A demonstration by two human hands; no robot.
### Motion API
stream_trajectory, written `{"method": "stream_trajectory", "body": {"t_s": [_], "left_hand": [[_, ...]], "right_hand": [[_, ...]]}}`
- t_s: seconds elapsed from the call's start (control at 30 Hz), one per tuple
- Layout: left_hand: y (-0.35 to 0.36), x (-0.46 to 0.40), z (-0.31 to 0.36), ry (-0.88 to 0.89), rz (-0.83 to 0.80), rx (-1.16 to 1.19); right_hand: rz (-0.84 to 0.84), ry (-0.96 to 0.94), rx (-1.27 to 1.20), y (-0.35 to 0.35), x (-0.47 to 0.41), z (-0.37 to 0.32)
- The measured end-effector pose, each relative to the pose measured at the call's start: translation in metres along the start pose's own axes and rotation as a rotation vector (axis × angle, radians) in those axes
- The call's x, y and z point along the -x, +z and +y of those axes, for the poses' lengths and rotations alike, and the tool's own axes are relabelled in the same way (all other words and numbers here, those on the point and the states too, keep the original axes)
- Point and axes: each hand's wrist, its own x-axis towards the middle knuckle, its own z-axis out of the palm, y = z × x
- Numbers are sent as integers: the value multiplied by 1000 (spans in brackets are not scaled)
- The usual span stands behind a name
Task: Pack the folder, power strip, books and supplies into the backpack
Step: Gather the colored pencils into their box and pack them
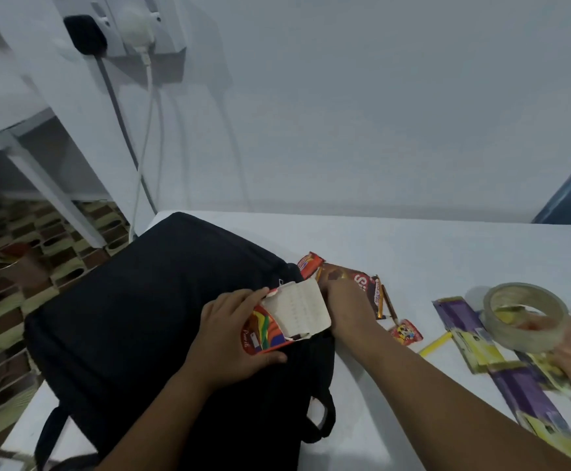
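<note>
With my left hand (233, 338) gripping the open red cardboard pencil box (277, 321) over the black fabric backpack (148, 317), I'd tuck the flap shut first, while my right hand (345, 300), grip hidden, gathers the brown snack wrapper (348, 277).

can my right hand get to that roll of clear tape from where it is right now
Probably yes. The right hand rests on the snack wrappers beside the backpack, and the tape roll stands further right on the table. Only small flat items lie between them.
</note>
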Motion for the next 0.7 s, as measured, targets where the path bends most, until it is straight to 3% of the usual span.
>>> {"method": "stream_trajectory", "body": {"t_s": [0.4, 0.5, 0.6, 0.7], "left_hand": [[4, -3, 5, -30, 40, 23], [11, -6, 22, -114, 37, 105], [25, 0, 34, -125, 59, 102], [29, 6, 33, -63, 54, 51]], "right_hand": [[-117, -88, 63, -36, 9, 7], [-127, -28, -245, -53, 26, 28], [-276, 109, -618, -67, 41, 45], [-442, 160, -712, -73, 47, 61]]}}
